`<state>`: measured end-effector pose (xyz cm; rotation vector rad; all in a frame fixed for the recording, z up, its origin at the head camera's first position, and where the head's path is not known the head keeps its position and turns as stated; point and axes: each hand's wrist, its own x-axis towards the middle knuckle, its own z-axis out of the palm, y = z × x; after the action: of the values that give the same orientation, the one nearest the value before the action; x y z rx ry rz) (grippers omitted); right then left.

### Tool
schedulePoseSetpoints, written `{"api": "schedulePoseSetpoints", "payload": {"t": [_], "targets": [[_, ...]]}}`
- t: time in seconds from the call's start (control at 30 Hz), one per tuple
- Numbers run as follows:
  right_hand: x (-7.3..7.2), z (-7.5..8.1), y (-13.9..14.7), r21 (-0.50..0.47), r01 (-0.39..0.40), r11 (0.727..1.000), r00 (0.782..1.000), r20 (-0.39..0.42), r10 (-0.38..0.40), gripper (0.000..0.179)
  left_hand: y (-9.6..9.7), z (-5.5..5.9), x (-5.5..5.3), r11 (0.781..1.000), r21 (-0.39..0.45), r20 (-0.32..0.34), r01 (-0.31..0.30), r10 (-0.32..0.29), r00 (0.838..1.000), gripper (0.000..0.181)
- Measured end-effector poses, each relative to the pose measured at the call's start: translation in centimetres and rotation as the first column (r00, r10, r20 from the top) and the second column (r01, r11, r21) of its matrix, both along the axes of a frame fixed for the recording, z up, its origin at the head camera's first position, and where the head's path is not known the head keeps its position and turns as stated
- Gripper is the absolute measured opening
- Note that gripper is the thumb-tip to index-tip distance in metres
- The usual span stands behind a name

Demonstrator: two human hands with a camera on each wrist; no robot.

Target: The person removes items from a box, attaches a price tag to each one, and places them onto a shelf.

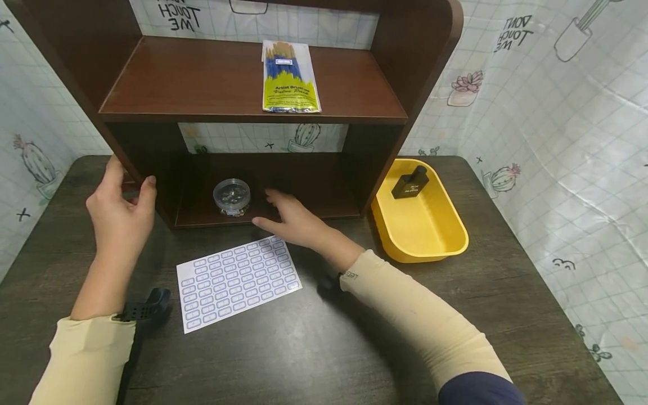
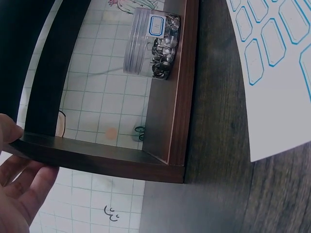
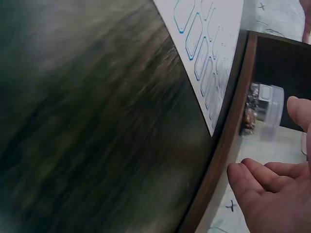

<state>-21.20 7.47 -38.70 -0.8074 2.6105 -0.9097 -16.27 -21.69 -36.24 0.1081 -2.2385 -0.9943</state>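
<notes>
Fingers: left hand (image 1: 120,211) pinching shelf unit (image 1: 202,79) by its left side; right hand (image 1: 296,220) loosely spread, empty, near clear jar (image 1: 232,197)
Shelf unit, upper centre: likely heavy, stiff; jar inside, left of centre: probably light, rigid, slick; best taken round its sides

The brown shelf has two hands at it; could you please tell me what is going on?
A person's left hand grips the left side of the brown shelf, while the right hand is open beside a clear jar of small shiny pieces on the lower level, without touching it. A label sheet lies on the table in front, a brush pack lies on the upper level, and a yellow tray stands to the right.
</notes>
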Motion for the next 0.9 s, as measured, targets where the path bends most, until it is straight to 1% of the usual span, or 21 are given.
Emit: {"api": "schedulePoseSetpoints", "payload": {"t": [0.17, 0.27, 0.43, 0.57, 0.7, 0.77, 0.9], "targets": [[1.3, 0.9, 1.6, 0.005, 0.023, 1.000, 1.000, 0.003, -0.023, 0.074, -0.1, -0.1, 0.1, 1.000, -0.003, -0.008, -0.006, 0.006, 1.000, 0.035], [2.2, 1.4, 2.4, -0.007, 0.026, 1.000, 0.999, -0.025, -0.026, 0.069, -0.2, -0.1, 0.1, 1.000, -0.003, -0.010, -0.012, 0.012, 1.000, 0.035], [3.6, 2.1, 4.4, -0.060, -0.013, 0.998, 0.992, -0.129, 0.006, 0.053, -0.3, -0.2, 0.1, 1.000, 0.001, -0.009, -0.009, 0.009, 1.000, 0.036], [4.4, 2.7, 6.7, -0.091, -0.050, 0.995, 0.980, -0.198, 0.031, 0.043, -0.3, -0.2, 0.0, 1.000, 0.001, -0.022, 0.011, -0.011, 1.000, 0.036], [4.9, 3.5, 9.2, -0.112, -0.053, 0.992, 0.972, -0.234, 0.025, 0.039, -0.2, -0.1, 0.0, 1.000, -0.011, -0.031, 0.023, -0.023, 0.999, 0.036], [5.0, 4.0, 10.4, -0.114, -0.040, 0.993, 0.968, -0.250, 0.010, 0.037, -0.2, -0.1, 0.0, 1.000, -0.022, -0.030, 0.022, -0.023, 0.999, 0.036], [5.0, 4.6, 12.9, -0.119, 0.003, 0.993, 0.957, -0.288, -0.037, 0.030, 0.0, -0.1, 0.0, 0.999, -0.029, -0.005, 0.015, -0.015, 1.000, 0.037]]}}
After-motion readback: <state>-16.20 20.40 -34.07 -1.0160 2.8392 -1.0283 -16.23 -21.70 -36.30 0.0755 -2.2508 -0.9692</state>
